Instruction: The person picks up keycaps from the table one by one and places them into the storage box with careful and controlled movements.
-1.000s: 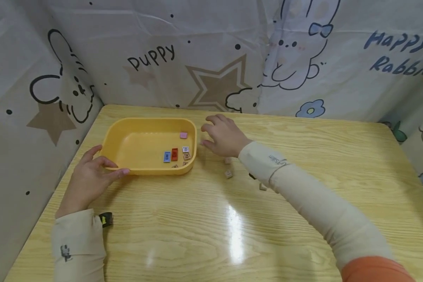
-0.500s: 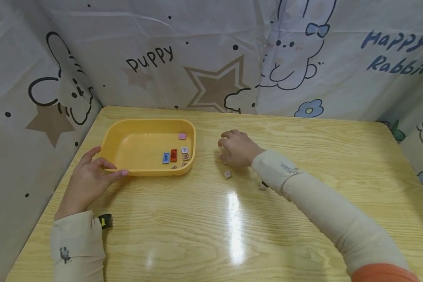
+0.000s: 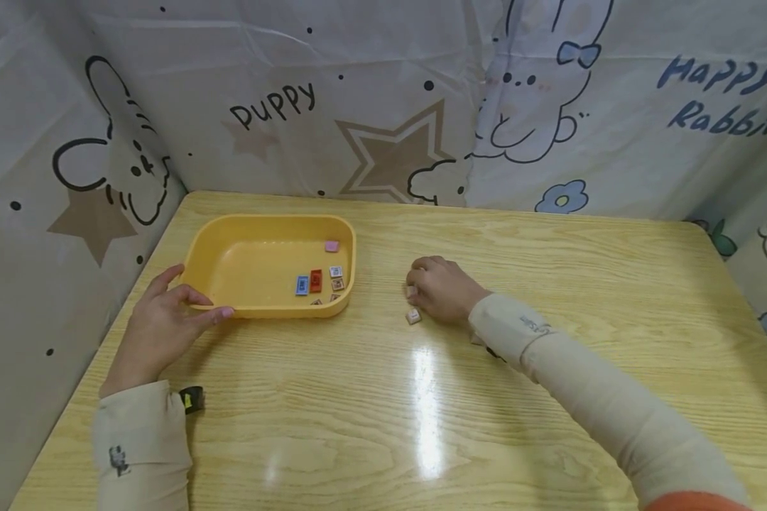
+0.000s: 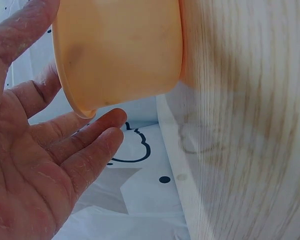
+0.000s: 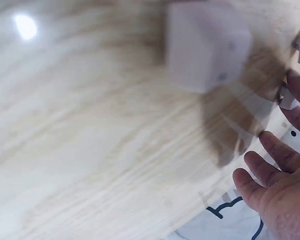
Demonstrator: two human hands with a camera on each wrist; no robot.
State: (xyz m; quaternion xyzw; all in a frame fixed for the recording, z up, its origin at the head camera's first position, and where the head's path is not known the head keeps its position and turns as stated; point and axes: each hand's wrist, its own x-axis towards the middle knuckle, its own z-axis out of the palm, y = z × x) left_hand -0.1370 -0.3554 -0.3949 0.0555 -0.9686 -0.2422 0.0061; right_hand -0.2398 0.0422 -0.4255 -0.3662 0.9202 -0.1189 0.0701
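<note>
On the left of the table stands a yellow plastic basin (image 3: 262, 311). My left hand (image 3: 160, 330) holds its near left corner by the rim, thumb at the front and fingers at the side. In the left wrist view, the rim (image 4: 70, 95) passes between thumb and fingers. My right hand (image 3: 446, 289) is down at the table, right of the basin. Its thumb and forefinger pinch a small pale block (image 5: 288, 97). Close in front of that hand lies a beige block (image 3: 412, 316) with a mark on top. Another block (image 3: 476, 340) is partly hidden by the right sleeve.
Inside the basin, toward its right end, lie a blue tile (image 3: 302, 285), a red tile (image 3: 316, 280), a pink tile (image 3: 332, 246), a white tile (image 3: 336, 272) and several brown ones. A printed cloth (image 3: 371, 92) hangs behind the wooden table (image 3: 307, 426).
My right hand has moved from beside the basin's right rim to the right and nearer, down to the small blocks. The left hand stays on the basin, whose contents look the same.
</note>
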